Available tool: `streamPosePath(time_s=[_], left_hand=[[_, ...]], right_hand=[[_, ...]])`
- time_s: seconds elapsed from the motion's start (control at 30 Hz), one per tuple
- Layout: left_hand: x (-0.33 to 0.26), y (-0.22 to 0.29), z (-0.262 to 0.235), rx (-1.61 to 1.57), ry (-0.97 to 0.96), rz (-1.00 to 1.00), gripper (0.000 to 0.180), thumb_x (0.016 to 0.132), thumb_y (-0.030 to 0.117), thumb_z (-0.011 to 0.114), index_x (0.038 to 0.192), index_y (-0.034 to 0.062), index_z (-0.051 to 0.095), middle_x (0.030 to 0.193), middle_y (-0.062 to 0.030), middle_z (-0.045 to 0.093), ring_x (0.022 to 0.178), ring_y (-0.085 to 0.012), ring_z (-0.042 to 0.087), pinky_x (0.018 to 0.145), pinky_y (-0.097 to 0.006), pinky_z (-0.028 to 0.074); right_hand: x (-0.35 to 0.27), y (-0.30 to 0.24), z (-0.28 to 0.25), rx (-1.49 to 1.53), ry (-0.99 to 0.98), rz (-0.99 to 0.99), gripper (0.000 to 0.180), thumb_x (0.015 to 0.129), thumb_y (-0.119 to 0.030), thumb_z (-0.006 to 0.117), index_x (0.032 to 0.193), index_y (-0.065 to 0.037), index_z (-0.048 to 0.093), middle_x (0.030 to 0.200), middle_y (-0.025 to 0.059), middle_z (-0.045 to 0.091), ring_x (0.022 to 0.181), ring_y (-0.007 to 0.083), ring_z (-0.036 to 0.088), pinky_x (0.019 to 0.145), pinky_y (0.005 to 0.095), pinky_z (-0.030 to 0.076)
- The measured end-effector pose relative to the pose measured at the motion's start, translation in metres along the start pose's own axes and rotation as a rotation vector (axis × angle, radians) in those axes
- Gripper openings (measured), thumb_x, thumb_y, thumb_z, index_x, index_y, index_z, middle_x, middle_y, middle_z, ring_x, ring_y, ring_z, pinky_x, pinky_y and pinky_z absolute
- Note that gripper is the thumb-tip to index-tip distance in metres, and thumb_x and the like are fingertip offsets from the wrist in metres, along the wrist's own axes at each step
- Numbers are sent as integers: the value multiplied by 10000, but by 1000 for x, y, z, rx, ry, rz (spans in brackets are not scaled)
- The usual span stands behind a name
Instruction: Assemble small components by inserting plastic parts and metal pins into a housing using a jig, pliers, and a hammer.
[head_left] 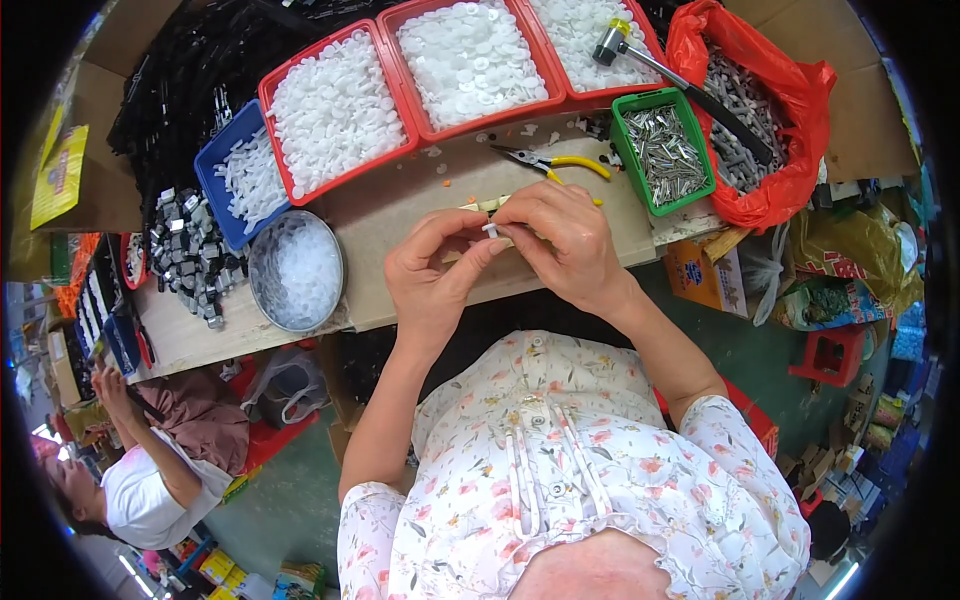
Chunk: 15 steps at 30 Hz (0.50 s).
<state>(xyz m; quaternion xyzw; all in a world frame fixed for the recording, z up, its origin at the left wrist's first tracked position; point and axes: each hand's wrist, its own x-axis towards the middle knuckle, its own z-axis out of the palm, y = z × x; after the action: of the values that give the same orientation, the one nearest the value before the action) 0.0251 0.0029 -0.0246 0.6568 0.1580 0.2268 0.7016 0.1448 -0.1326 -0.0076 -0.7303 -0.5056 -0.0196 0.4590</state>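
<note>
Your two hands meet over the near edge of the counter [400,215], right in the middle. Your left hand [432,270] pinches a small white piece [491,230] between thumb and finger, so that grip is pressed tight on it. Your right hand [560,240] curls over from the right, and its fingertips touch the same little piece; that grip looks closed on it too, though your fingers hide most of it. A pale stick-like part [487,204] peeks out just behind your fingers, and you cannot tell how it joins the white piece. I think you are at the step of pushing two small parts together. The next move needs a steady, straight push with both thumbs, so the piece does not slip out. Far from you sit three red trays [400,150] full of white round bits, a blue tray [215,195] to the left, and a round tin [262,296] nearer on the left. Yellow-handled pliers [550,162] lie just beyond your hands, near a green tray [650,205] of shiny metal pins.
</note>
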Motion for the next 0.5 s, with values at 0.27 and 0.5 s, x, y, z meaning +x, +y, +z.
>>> streamPosePath(time_s=[0.27,0.5], left_hand=[[-5,-3,-13,715,73,409,299,728,46,831,1002,9,715,1000,-111,663,924,-280,633,773,-376,527],[-7,-18,-18,800,-1,597,323,714,5,817,1019,25,711,1029,-111,643,985,-316,623,813,-412,521]], right_hand=[[-1,15,16,-141,-81,-34,152,806,-38,715,950,-49,670,997,74,638,933,263,624,782,377,444],[2,15,23,-160,-76,-83,156,780,-28,718,928,-39,671,993,76,630,902,280,602,769,385,454]])
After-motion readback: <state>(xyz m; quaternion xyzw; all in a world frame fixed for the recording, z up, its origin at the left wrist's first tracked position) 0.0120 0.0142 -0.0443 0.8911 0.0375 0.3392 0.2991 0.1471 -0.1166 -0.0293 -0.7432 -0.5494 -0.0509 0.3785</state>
